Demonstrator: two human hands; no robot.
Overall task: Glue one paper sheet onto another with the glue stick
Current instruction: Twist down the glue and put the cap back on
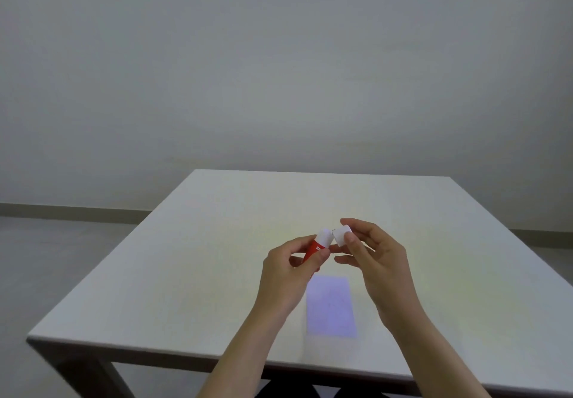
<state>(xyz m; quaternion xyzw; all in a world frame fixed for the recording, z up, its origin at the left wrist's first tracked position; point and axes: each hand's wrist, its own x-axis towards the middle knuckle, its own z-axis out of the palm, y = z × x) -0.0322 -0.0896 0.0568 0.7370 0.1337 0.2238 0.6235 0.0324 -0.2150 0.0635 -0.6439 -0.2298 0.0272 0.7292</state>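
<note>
Above the desk (186,273), left hand (285,276) fingers pinched the glue stick (316,247); right hand (376,261) fingers pinched its cap (341,235). Advised parking the cap clear of the paper sheet (330,307).

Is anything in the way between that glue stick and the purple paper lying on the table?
Nothing visible. The glue stick is held in the left hand, its cap is off in the right hand, and the purple paper lies bare on the table just below the hands.
</note>
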